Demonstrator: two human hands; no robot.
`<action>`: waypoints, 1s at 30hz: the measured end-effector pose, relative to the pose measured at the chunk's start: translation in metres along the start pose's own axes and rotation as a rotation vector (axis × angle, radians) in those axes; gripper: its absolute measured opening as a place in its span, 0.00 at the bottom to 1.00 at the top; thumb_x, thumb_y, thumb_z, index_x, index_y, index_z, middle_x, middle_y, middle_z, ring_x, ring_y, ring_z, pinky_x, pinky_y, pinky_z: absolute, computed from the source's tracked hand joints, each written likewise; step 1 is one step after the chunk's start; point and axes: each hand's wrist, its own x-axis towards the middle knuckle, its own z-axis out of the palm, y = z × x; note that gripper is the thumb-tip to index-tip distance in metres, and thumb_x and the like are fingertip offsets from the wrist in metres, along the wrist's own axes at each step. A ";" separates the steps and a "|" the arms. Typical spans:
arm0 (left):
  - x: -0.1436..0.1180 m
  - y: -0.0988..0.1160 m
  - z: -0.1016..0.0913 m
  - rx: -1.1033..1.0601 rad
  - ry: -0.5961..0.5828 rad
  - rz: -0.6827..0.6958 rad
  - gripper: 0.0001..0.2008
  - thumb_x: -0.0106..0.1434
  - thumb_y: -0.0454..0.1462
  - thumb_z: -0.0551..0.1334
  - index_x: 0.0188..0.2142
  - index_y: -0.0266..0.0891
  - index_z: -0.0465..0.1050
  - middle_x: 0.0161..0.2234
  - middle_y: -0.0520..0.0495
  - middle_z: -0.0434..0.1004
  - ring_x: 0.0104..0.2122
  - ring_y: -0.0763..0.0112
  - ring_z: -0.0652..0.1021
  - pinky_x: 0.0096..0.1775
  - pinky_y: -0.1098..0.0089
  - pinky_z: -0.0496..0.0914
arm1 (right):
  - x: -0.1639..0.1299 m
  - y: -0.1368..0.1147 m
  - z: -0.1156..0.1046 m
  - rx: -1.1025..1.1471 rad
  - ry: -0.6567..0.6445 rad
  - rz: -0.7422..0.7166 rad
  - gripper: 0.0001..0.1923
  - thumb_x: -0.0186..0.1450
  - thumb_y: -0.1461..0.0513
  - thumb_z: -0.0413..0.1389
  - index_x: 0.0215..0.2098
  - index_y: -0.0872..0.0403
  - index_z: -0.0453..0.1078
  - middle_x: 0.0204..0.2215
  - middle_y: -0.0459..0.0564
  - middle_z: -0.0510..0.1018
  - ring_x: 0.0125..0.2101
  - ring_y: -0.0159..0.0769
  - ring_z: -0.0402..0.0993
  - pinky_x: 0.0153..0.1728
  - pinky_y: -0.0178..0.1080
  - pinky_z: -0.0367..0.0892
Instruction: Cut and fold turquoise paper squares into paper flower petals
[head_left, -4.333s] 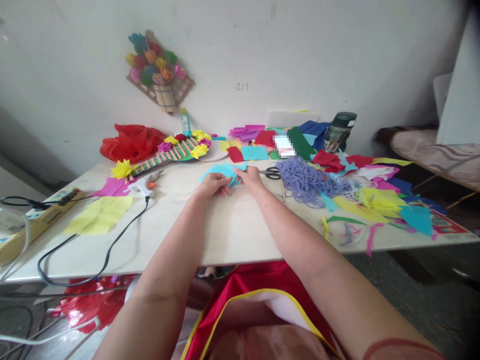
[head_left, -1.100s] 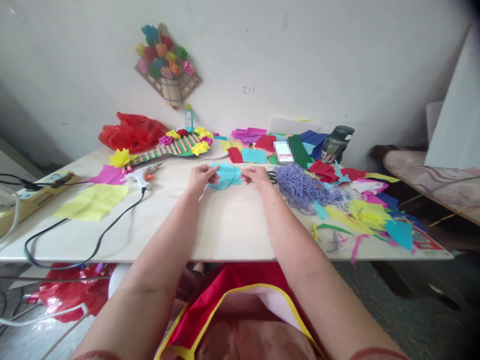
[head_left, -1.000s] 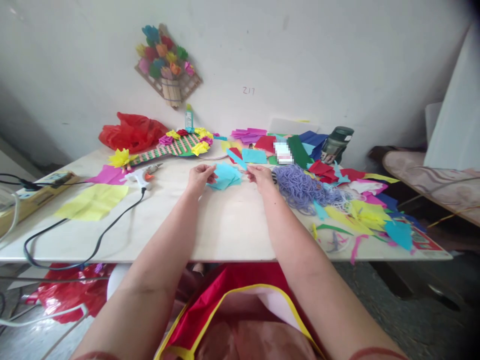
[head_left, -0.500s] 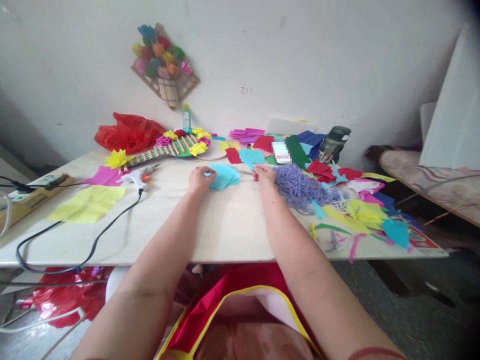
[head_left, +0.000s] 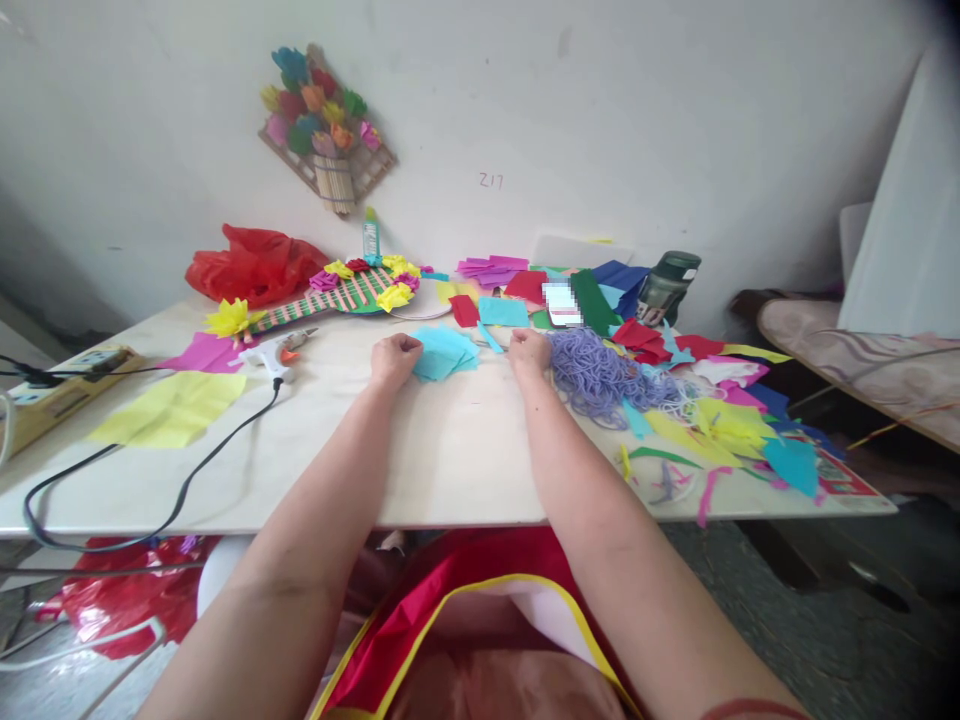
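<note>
My left hand (head_left: pixel 395 358) rests on the white table (head_left: pixel 450 460) and pinches the left edge of a small stack of light blue paper pieces (head_left: pixel 448 352). My right hand (head_left: pixel 529 352) lies just right of the stack, closed over a pair of scissors (head_left: pixel 481 343). Only the thin metal blades show, poking out to the left; the handles are hidden under the fingers. A loose blue paper strip (head_left: pixel 491 337) lies between the stack and my right hand.
A heap of purple yarn (head_left: pixel 600 370) and coloured paper scraps (head_left: pixel 735 415) fill the right side. On the left are a glue gun (head_left: pixel 277 352) with its black cord, a yellow sheet (head_left: pixel 169 410) and a power strip (head_left: pixel 52 385). A flower craft (head_left: pixel 345 288) and a green bottle (head_left: pixel 670 285) stand at the back.
My right hand let go of the blue paper, moved right to the scissors and closed on them. My left hand lowered the blue stack onto the table.
</note>
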 end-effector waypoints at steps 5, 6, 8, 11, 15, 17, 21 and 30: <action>0.004 -0.004 0.002 -0.004 0.042 -0.054 0.11 0.49 0.39 0.59 0.31 0.37 0.76 0.30 0.45 0.78 0.33 0.64 0.76 0.36 0.70 0.66 | -0.013 -0.014 0.004 -0.276 0.079 -0.070 0.14 0.58 0.66 0.49 0.38 0.53 0.74 0.38 0.50 0.78 0.42 0.40 0.71 0.41 0.38 0.63; 0.005 -0.005 0.003 -0.013 0.051 -0.060 0.11 0.49 0.39 0.59 0.31 0.37 0.76 0.30 0.45 0.78 0.33 0.65 0.76 0.36 0.70 0.66 | -0.014 -0.016 0.005 -0.286 0.071 -0.085 0.15 0.58 0.67 0.48 0.38 0.53 0.74 0.38 0.50 0.78 0.41 0.40 0.71 0.41 0.38 0.63; 0.007 -0.008 0.004 -0.040 0.070 -0.071 0.11 0.48 0.38 0.59 0.32 0.37 0.75 0.30 0.46 0.78 0.33 0.66 0.76 0.37 0.70 0.67 | -0.016 -0.016 0.007 -0.300 0.052 -0.149 0.17 0.57 0.68 0.48 0.39 0.52 0.74 0.40 0.49 0.77 0.40 0.39 0.71 0.41 0.38 0.63; 0.010 -0.011 0.006 -0.104 0.093 -0.068 0.12 0.48 0.35 0.60 0.34 0.37 0.75 0.31 0.45 0.78 0.33 0.66 0.76 0.38 0.70 0.67 | -0.018 -0.016 0.013 -0.302 -0.021 -0.350 0.17 0.56 0.67 0.49 0.40 0.52 0.74 0.42 0.48 0.76 0.40 0.38 0.70 0.41 0.38 0.63; 0.011 -0.012 0.008 -0.263 0.063 -0.039 0.13 0.46 0.31 0.58 0.33 0.35 0.73 0.31 0.44 0.78 0.34 0.67 0.76 0.39 0.69 0.68 | -0.025 -0.017 0.027 -0.355 -0.263 -0.672 0.15 0.54 0.67 0.52 0.37 0.50 0.75 0.42 0.46 0.76 0.43 0.40 0.68 0.46 0.43 0.60; 0.010 -0.012 0.008 -0.350 0.045 -0.044 0.13 0.45 0.30 0.57 0.32 0.35 0.72 0.31 0.43 0.78 0.34 0.66 0.76 0.39 0.69 0.68 | -0.030 -0.019 0.032 -0.402 -0.374 -0.760 0.16 0.53 0.68 0.53 0.38 0.49 0.75 0.44 0.44 0.75 0.44 0.40 0.67 0.47 0.45 0.59; 0.006 -0.009 0.007 -0.494 0.026 -0.080 0.12 0.44 0.30 0.56 0.31 0.35 0.71 0.31 0.43 0.78 0.35 0.66 0.76 0.38 0.69 0.68 | -0.039 -0.023 0.039 -0.463 -0.447 -0.845 0.19 0.52 0.69 0.54 0.40 0.48 0.74 0.47 0.43 0.73 0.45 0.40 0.66 0.48 0.46 0.57; 0.006 -0.011 0.011 -0.655 0.028 -0.119 0.10 0.42 0.31 0.58 0.28 0.36 0.70 0.26 0.47 0.77 0.31 0.68 0.76 0.39 0.67 0.67 | -0.041 -0.025 0.043 -0.435 -0.431 -0.827 0.11 0.60 0.62 0.52 0.35 0.48 0.76 0.44 0.45 0.76 0.43 0.41 0.67 0.46 0.47 0.59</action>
